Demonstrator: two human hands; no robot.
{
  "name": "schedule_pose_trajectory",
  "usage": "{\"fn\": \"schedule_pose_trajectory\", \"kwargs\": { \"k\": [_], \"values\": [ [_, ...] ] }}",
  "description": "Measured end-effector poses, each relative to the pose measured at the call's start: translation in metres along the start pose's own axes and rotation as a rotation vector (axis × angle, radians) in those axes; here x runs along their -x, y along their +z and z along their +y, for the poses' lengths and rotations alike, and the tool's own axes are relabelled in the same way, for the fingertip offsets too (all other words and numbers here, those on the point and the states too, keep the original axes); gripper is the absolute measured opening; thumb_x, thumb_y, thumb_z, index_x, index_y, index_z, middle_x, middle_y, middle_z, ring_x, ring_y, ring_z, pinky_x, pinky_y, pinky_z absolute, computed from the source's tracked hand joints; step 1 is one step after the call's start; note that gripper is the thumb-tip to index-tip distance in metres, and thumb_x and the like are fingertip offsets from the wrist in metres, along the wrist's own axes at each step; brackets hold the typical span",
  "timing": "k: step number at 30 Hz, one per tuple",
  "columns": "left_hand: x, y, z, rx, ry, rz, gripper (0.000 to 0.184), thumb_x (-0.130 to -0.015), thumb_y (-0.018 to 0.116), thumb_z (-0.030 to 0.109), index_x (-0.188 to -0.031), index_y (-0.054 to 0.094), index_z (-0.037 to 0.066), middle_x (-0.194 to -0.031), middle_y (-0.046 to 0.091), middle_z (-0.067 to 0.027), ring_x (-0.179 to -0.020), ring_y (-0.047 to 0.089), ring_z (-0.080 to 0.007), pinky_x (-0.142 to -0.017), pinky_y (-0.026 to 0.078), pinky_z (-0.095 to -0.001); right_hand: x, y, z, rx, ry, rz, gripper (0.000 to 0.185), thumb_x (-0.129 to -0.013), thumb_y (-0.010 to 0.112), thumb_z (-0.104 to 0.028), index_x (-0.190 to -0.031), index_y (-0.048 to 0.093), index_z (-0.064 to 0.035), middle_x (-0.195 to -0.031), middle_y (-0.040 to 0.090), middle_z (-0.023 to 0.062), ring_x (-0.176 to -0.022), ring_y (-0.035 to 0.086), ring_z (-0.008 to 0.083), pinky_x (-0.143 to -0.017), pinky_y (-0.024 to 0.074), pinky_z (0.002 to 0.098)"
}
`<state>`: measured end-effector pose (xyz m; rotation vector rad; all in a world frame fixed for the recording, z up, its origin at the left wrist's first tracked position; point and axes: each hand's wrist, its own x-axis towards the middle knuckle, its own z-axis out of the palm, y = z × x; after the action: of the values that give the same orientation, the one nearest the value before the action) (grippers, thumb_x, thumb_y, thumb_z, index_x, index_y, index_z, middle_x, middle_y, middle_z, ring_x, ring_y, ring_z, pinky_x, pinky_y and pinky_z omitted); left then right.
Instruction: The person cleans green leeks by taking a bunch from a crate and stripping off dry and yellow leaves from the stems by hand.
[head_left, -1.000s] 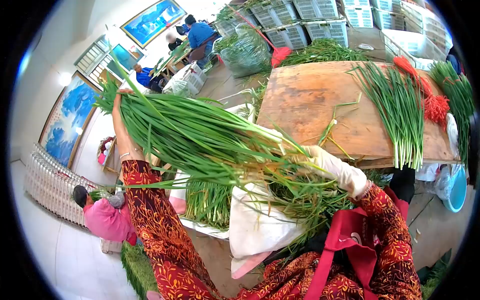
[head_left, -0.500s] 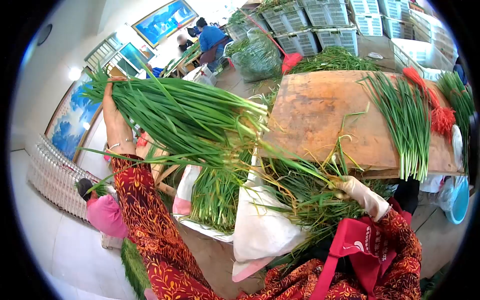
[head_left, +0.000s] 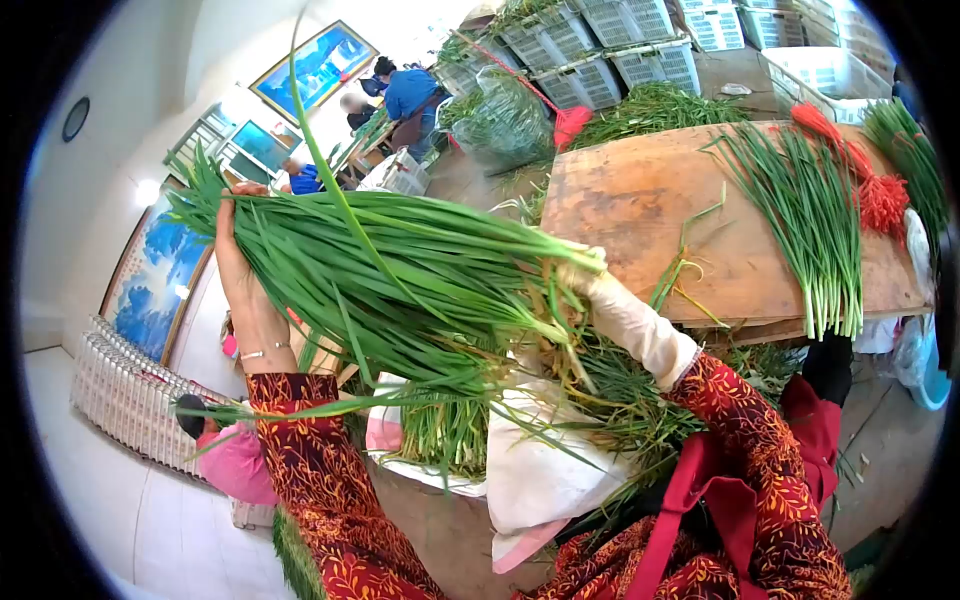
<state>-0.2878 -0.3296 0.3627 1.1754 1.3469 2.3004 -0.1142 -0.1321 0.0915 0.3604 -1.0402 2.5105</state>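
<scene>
1 leafy bundle (head_left: 380,265) in L hand (head_left: 243,189); gloved R hand (head_left: 592,284) nr stems (head_left: 552,245).

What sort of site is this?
Probably an indoor produce-sorting or bundling workroom, going by the stacked plastic crates, the wooden board with green stalks lined up on it, and the red strands beside them.

Right grip (head_left: 602,290) raised from over leaf pile (head_left: 645,388), now at pale end of green bundle (head_left: 390,255).
</scene>
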Motion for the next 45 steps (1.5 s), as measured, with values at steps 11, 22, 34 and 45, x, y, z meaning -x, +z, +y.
{"fn": "schedule_pose_trajectory", "kwargs": {
  "k": [11,22,34,45],
  "values": [
    [0.002,0.022,-0.037,-0.022,-0.036,0.074,0.017,-0.089,0.054,0.02,-0.088,0.057,0.003,-0.084,0.058,-0.0076,-0.083,0.058,-0.0216,-0.086,0.049,-0.0379,0.037,0.01,-0.049,0.127,0.273,-0.07,0.046,-0.075,0.07,-0.011,-0.117,0.052,-0.0047,-0.093,0.062,0.0022,-0.075,0.057,0.009,-0.06,0.0474,0.0223],
    [-0.001,0.073,-0.065,-0.322,0.013,0.013,0.021,-0.091,0.048,0.019,-0.103,0.053,0.003,-0.096,0.057,-0.0071,-0.092,0.057,-0.0189,-0.083,0.049,-0.031,0.079,-0.04,-0.026,-0.405,0.321,-0.099,0.048,-0.082,0.062,-0.039,-0.118,0.053,-0.0082,-0.101,0.061,0.0004,-0.088,0.056,0.0113,-0.083,0.0445,0.0315],
    [0.012,0.103,-0.066,-0.091,0.012,-0.022,0.012,-0.092,0.048,0.019,-0.087,0.051,0.009,-0.083,0.051,-0.0007,-0.083,0.051,-0.0109,-0.086,0.042,-0.0305,0.062,-0.029,-0.058,-0.5,0.22,-0.17,0.052,-0.085,0.06,-0.031,-0.127,0.043,-0.0049,-0.118,0.055,0.0091,-0.104,0.056,0.019,-0.088,0.0474,0.0394],
    [0.015,0.013,-0.045,-0.198,-0.135,0.229,0.023,-0.092,0.044,0.026,-0.089,0.057,0.006,-0.087,0.061,-0.0077,-0.084,0.058,-0.021,-0.08,0.048,-0.0355,0.061,-0.013,-0.06,-0.644,0.128,-0.313,0.03,-0.087,0.055,-0.042,-0.078,0.045,-0.0153,-0.06,0.032,-0.0091,-0.047,0.031,0.0029,-0.049,0.0299,0.0163]
  ]
}}
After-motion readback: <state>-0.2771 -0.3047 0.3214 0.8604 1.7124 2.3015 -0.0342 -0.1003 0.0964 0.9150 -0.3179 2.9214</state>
